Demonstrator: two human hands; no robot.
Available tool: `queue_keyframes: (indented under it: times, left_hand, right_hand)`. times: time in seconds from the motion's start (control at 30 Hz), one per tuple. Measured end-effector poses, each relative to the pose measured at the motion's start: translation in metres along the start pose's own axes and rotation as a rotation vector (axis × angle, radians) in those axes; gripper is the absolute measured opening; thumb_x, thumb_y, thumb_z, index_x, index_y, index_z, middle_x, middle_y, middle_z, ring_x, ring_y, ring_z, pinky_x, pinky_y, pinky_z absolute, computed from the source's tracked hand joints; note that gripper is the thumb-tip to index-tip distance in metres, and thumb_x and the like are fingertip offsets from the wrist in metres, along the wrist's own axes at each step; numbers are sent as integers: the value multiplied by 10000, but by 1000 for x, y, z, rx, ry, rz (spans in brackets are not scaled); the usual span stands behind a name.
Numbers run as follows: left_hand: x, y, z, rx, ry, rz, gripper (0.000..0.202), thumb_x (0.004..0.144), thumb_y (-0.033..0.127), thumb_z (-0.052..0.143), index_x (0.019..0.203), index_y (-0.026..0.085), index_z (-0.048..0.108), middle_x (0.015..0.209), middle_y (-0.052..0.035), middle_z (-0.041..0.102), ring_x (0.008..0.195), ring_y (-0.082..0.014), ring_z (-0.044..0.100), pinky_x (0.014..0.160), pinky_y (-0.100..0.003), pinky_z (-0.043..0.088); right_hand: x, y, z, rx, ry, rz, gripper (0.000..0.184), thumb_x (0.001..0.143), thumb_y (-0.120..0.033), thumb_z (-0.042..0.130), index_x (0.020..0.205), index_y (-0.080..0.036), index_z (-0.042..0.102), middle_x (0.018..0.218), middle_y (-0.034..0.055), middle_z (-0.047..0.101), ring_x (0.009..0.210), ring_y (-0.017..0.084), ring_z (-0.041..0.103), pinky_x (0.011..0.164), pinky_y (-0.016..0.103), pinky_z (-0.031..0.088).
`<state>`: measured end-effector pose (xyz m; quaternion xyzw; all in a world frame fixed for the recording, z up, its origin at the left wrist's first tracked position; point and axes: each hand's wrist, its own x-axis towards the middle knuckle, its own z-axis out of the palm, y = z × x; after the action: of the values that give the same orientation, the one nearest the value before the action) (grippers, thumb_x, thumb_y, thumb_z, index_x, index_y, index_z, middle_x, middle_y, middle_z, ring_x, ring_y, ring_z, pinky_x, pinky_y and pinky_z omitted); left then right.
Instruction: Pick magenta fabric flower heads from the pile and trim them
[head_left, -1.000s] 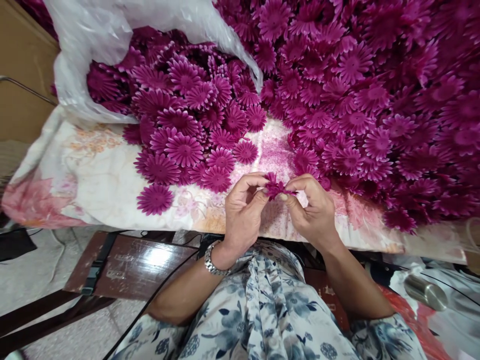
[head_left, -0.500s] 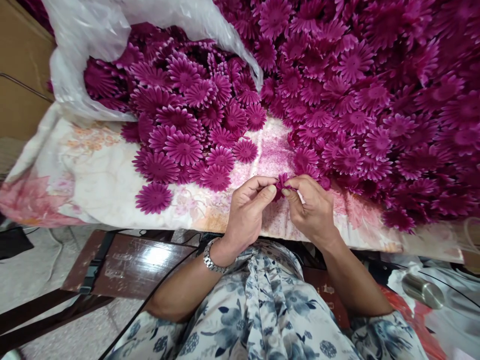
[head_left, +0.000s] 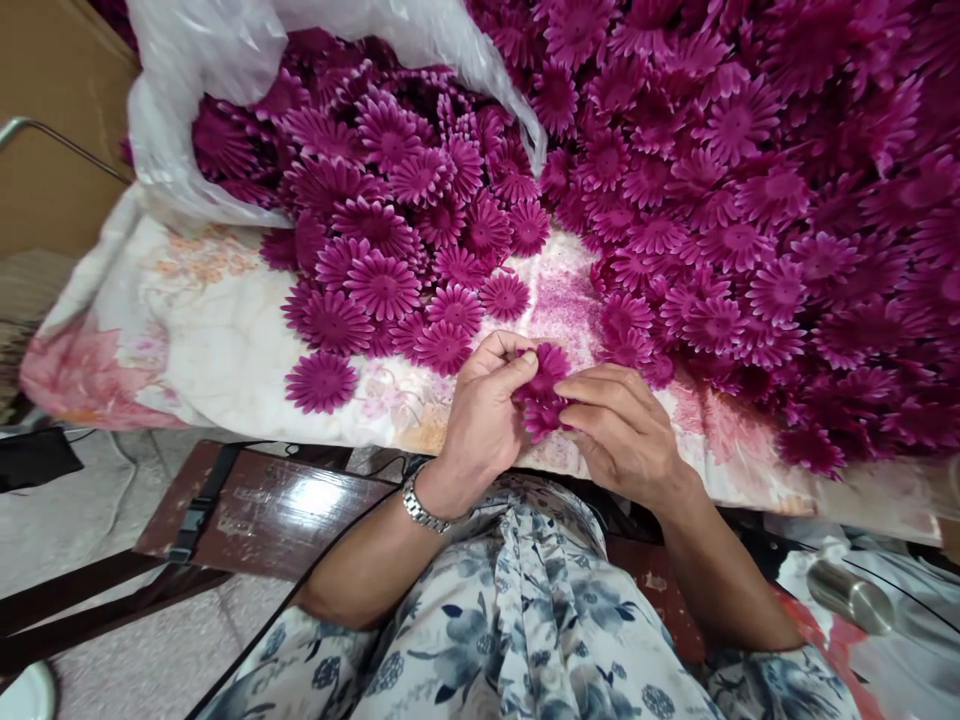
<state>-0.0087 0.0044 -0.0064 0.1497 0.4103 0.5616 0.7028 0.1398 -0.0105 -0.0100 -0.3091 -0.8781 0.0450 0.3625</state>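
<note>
Between my two hands is a magenta artificial flower head (head_left: 549, 372), its petals spread, with a second layer of petals showing lower down. My left hand (head_left: 486, 410), a metal watch on its wrist, pinches it at the upper left edge with thumb and forefinger. From the other side, my right hand (head_left: 628, 432) has thumb and fingers closed at the lower petals; its fingertips partly cover what they grip. A loose pile of flower heads (head_left: 382, 285) lies up and left of my hands, and a larger heap (head_left: 739, 240) rises on the right.
An open white plastic bag (head_left: 202, 75) partly wraps the left pile. Patterned cloth (head_left: 225, 330) covers the table. A brown bench (head_left: 270, 510) stands below on the left, and a metal cylinder (head_left: 851, 595) lies at the lower right.
The flower has turned and its petals are now spread more into view. My right hand has shifted down to its lower edge, while the left keeps its pinch. The view has moved slightly.
</note>
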Motion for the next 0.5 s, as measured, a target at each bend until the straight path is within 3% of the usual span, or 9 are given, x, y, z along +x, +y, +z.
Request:
queue_keyframes:
  times: [0.1, 0.2, 0.33, 0.43, 0.5]
  left_hand:
    - [5, 3, -5, -29, 48, 134, 117, 640, 75, 633, 685, 152, 558, 711, 9, 569, 619, -72, 503, 562, -183, 396]
    - [10, 5, -9, -15, 86, 233, 146, 649, 93, 655, 709, 173, 549, 643, 33, 494, 581, -74, 488, 524, -181, 389]
    - [10, 3, -9, 119, 8, 247, 145, 673, 145, 652, 753, 195, 542, 627, 45, 479, 501, -73, 449, 469, -204, 388]
    - [5, -2, -9, 270, -62, 206, 63, 743, 200, 597, 806, 198, 595, 565, 57, 441, 443, -62, 362, 423, -202, 321]
    - [2, -4, -9, 386, -145, 191, 92, 778, 261, 596, 825, 190, 631, 585, 46, 476, 477, -64, 384, 458, -205, 338]
  right_hand:
    - [-3, 2, -3, 87, 152, 133, 121, 812, -110, 546, 899, -194, 559, 855, 56, 640, 827, 175, 604, 733, 338, 508]
    - [-8, 6, -4, 133, 272, 377, 67, 816, -155, 572, 860, -206, 564, 752, 4, 603, 712, 131, 587, 646, 271, 470]
    - [-12, 10, -1, 229, 259, 691, 70, 844, -268, 568, 823, -203, 554, 635, -43, 531, 556, 79, 492, 532, 221, 380]
    - [-12, 11, 3, 305, 218, 762, 140, 865, -320, 534, 793, -201, 513, 556, -71, 423, 482, 59, 385, 484, 213, 310]
    - [-9, 10, 4, 289, 194, 758, 180, 875, -335, 511, 760, -199, 487, 547, -74, 386, 476, 56, 353, 487, 214, 298]
